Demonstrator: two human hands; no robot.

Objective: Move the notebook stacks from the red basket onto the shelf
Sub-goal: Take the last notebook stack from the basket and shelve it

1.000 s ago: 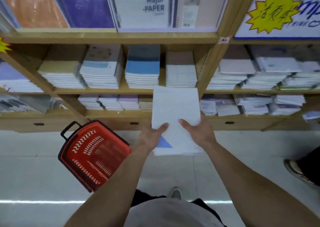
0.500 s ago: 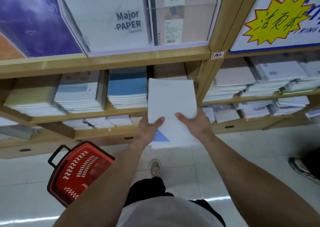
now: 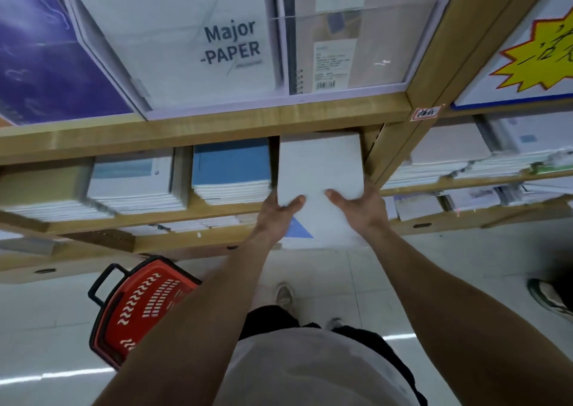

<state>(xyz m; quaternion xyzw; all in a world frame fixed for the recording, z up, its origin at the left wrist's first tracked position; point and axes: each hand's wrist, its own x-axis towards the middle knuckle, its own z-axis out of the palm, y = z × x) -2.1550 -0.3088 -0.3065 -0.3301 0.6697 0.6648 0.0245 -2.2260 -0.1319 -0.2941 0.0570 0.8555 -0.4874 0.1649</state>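
The wooden shelf (image 3: 186,132) fills the upper view, its middle tier packed with piles of notebooks. On the floor (image 3: 46,312) at lower left stands the red basket (image 3: 139,309), partly hidden by the left forearm. The white notebook stack (image 3: 319,166) lies half inside the middle tier, its far end between a blue-covered pile (image 3: 231,170) and the upright post (image 3: 390,145), close to both. Its near end juts out. The left grip (image 3: 276,216) and right grip (image 3: 362,207) clasp its near end from either side, thumbs on top, fingers hidden beneath.
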